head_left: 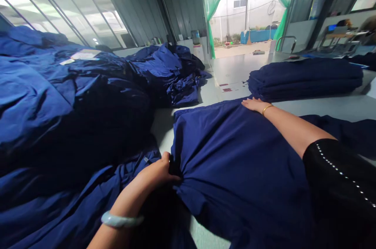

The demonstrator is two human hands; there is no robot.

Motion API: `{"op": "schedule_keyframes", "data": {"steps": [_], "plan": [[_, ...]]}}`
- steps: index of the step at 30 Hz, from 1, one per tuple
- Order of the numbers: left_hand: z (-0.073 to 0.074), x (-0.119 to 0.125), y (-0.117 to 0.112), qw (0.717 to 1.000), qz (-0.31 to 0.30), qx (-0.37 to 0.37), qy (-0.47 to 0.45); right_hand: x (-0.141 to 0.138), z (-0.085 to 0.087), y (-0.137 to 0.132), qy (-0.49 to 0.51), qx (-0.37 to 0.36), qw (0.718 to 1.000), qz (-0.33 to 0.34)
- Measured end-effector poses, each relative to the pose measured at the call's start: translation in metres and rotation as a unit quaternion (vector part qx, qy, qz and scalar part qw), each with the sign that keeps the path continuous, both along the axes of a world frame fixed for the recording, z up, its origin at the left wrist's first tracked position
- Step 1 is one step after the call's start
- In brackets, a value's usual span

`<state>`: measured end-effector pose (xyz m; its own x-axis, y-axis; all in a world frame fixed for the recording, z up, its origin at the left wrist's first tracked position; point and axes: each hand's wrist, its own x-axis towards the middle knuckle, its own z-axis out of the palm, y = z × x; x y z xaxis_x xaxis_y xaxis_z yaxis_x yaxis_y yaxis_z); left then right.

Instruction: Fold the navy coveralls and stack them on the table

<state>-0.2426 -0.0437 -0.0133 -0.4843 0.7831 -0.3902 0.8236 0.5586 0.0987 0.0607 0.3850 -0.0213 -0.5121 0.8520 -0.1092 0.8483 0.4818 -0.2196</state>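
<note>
In the centre of the frame, the left hand pinches a wide navy-blue cloth piece, the right hand resting on its upper edge, fingers outstretched.

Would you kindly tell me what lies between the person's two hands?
In the head view, creased dark blue cloth lies between the left hand and the right hand.

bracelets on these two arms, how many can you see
2: a pale bangle on the left forearm, and a gold bracelet by the right hand, which lies on the blue cloth. Any under the black sleeve would be hidden.
</note>
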Motion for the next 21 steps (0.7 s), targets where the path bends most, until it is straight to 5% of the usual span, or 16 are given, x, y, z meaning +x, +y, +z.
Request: {"op": "schedule_keyframes", "data": {"steps": [3, 6, 10, 16, 21], "plan": [[0.009, 0.002, -0.007, 1.0, 0.011, -0.017, -0.001, 0.006, -0.013, 0.008, 0.007, -0.005, 1.0, 0.018], [0.034, 0.008, -0.001, 0.999, -0.001, -0.025, 0.024, 0.006, -0.018, 0.012, 0.018, -0.006, 0.999, 0.04], [0.056, 0.017, 0.051, 0.986, -0.049, 0.06, 0.149, 0.007, -0.017, 0.008, 0.026, -0.006, 0.998, 0.056], [0.035, 0.021, 0.181, 0.988, 0.012, 0.103, 0.116, 0.027, -0.018, -0.015, -0.002, -0.027, 1.0, 0.003], [0.017, -0.004, 0.223, 0.981, 0.127, 0.086, 0.121, 0.054, -0.041, -0.031, -0.003, 0.01, 1.0, -0.017]]}}
